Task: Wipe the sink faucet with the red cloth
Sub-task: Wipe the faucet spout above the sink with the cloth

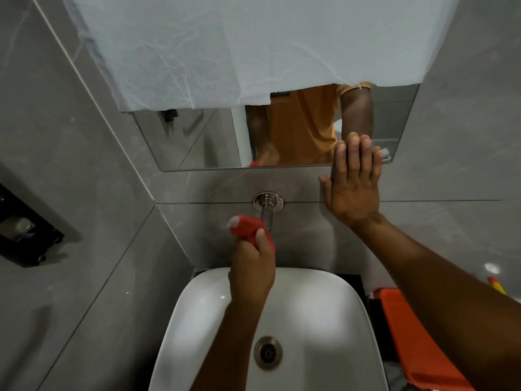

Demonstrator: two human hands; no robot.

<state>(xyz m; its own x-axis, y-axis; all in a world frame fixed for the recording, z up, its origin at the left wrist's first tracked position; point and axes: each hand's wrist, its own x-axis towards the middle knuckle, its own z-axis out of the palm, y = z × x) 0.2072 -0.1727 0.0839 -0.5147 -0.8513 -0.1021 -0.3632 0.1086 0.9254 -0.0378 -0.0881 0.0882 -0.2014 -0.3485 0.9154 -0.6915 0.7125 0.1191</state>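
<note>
A chrome faucet (266, 210) comes out of the grey tiled wall above a white sink (324, 314). My left hand (252, 266) is shut on the red cloth (245, 227), which is pressed against the left side of the faucet's spout and hides its lower part. To the right of the faucet, my right hand (353, 184) lies flat and open against the wall, its fingertips over the lower edge of the mirror (197, 142).
White paper (253, 46) covers most of the mirror. A black holder (25, 232) is fixed to the left wall. An orange object (417, 342) lies right of the sink. The sink's drain (267, 353) sits near its front.
</note>
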